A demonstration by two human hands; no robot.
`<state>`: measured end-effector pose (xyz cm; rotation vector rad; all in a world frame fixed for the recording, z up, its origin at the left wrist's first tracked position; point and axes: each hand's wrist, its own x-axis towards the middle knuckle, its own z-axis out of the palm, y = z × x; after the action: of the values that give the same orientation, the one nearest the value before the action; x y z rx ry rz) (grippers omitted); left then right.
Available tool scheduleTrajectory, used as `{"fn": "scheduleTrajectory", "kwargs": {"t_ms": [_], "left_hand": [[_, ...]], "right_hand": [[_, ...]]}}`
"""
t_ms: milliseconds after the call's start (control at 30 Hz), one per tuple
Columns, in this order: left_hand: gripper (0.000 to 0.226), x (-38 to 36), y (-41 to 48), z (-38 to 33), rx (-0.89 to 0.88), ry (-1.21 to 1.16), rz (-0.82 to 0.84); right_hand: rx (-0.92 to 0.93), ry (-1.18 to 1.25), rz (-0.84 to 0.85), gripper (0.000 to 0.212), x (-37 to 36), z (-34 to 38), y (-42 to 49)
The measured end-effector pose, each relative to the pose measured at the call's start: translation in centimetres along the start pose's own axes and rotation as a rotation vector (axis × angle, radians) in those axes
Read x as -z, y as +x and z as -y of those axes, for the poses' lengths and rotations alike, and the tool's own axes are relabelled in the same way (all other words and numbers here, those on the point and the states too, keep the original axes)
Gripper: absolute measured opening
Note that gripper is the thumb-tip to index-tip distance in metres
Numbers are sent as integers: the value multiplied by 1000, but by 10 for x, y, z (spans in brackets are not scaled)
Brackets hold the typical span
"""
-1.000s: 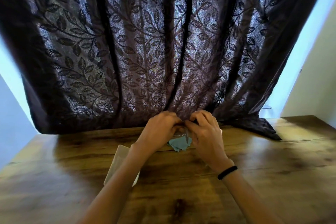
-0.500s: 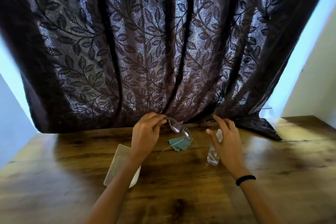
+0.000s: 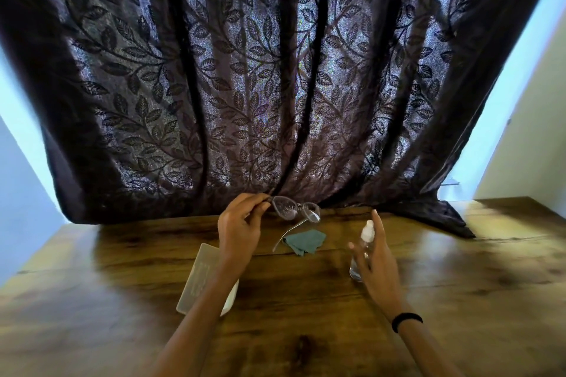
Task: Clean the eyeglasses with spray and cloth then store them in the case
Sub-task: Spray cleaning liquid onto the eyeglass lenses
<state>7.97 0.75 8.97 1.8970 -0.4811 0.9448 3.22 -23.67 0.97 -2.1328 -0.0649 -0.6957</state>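
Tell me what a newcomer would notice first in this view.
The dark leaf-patterned curtain fills the upper picture, hanging down to the far edge of the wooden table. Below it, the left hand pinches the eyeglasses up by one corner, above the blue cloth lying on the table. To the right, the right hand is at the spray bottle, grip unclear.

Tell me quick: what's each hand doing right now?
Left hand: pinches the glasses by one end of the frame.
Right hand: open, fingers straight around the spray bottle, not gripping it.
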Motion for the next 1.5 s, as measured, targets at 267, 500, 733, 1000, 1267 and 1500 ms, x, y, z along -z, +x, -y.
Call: {"fn": "scheduleTrajectory", "kwargs": {"t_ms": [267, 500, 733, 1000, 1267, 1500], "left_hand": [[17, -4, -1, 3, 12, -31, -25], [16, -3, -1, 3, -39, 6, -80], [15, 0, -3, 5, -72, 39, -83], [17, 0, -3, 5, -66, 14, -99], [15, -4, -3, 2, -45, -7, -100], [17, -2, -3, 1, -39, -21, -106]], "right_hand": [[143, 17, 6, 78, -2, 34, 9], [343, 21, 159, 66, -2, 100, 24], [378, -42, 223, 56, -4, 121, 19], [315, 39, 151, 58, 3, 110, 27], [179, 154, 232, 56, 2, 87, 29], [179, 221, 138, 60, -6, 79, 27]]}}
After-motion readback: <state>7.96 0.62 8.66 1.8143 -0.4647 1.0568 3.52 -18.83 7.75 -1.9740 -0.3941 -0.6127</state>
